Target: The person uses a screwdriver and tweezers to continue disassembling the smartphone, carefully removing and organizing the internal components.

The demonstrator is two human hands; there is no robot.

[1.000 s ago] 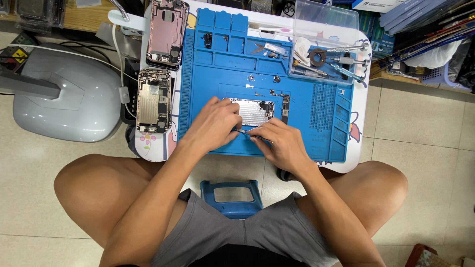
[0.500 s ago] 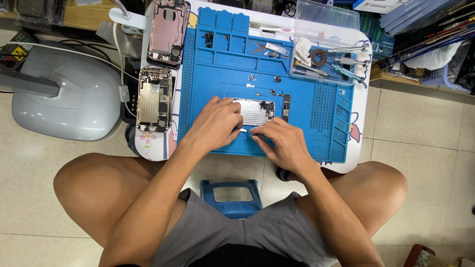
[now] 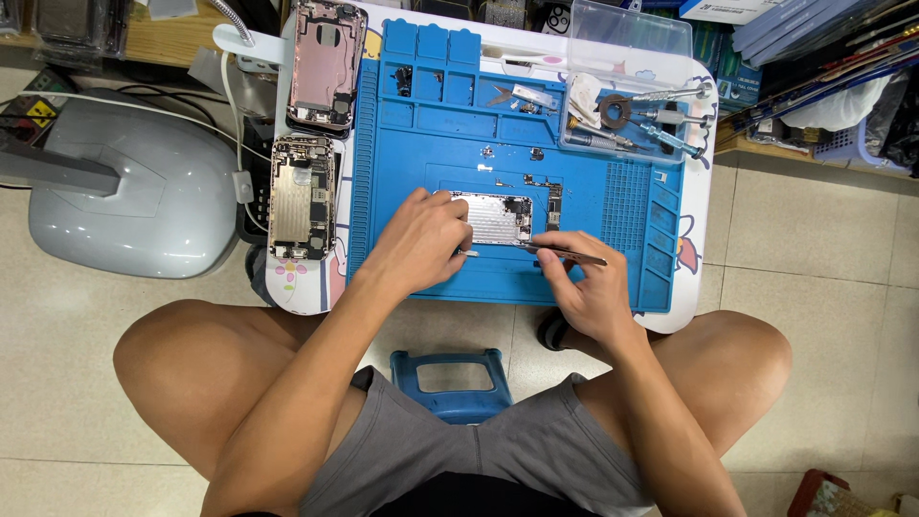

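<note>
A small silver metal plate (image 3: 493,218) from a phone lies in the middle of the blue work mat (image 3: 421,153). My left hand (image 3: 416,244) rests on the plate's left end and holds it down. Beside it, my right hand (image 3: 589,287) grips thin metal tweezers (image 3: 565,253), whose tips point left at the plate's lower right edge. Tiny loose parts (image 3: 531,180) lie on the mat just above the plate.
Two opened phone bodies (image 3: 325,62) (image 3: 302,196) lie on the small white table (image 3: 694,239) left of the mat. A clear tray (image 3: 622,96) with screwdrivers sits at the back right. A grey machine (image 3: 134,191) stands at left, a blue stool (image 3: 450,383) between my knees.
My right hand has shifted a little to the right and down, and the tweezers now show clearly in its grip. My left hand stays on the plate.
</note>
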